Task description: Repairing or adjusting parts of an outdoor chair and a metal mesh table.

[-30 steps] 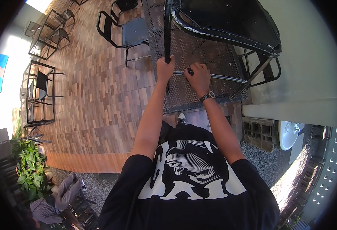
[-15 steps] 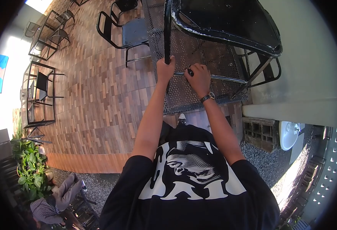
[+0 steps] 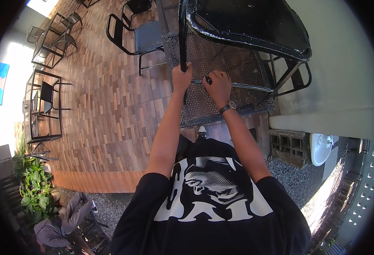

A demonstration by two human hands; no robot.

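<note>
A worn black metal chair (image 3: 255, 21), its paint chipped along the rim, is on a perforated dark metal table (image 3: 174, 51) in front of me. My left hand (image 3: 182, 77) is closed around the chair's upright black leg (image 3: 183, 46). My right hand (image 3: 217, 88), with a watch on the wrist, is closed on a small black object (image 3: 208, 80) at the silver crossbar (image 3: 250, 86), just right of the left hand; what the object is, I cannot make out.
Blue-seated chair (image 3: 146, 36) left of the table; framed tables with chairs (image 3: 46, 94) farther left on wood-patterned floor (image 3: 102, 106). A wall (image 3: 331, 76) borders the right, with concrete blocks (image 3: 289, 146) and a white basin (image 3: 321, 148) below. Plants (image 3: 36, 187) and a seated person (image 3: 53, 231) are lower left.
Both hands and the chair have shifted slightly to the left in the picture, with both grips unchanged.
</note>
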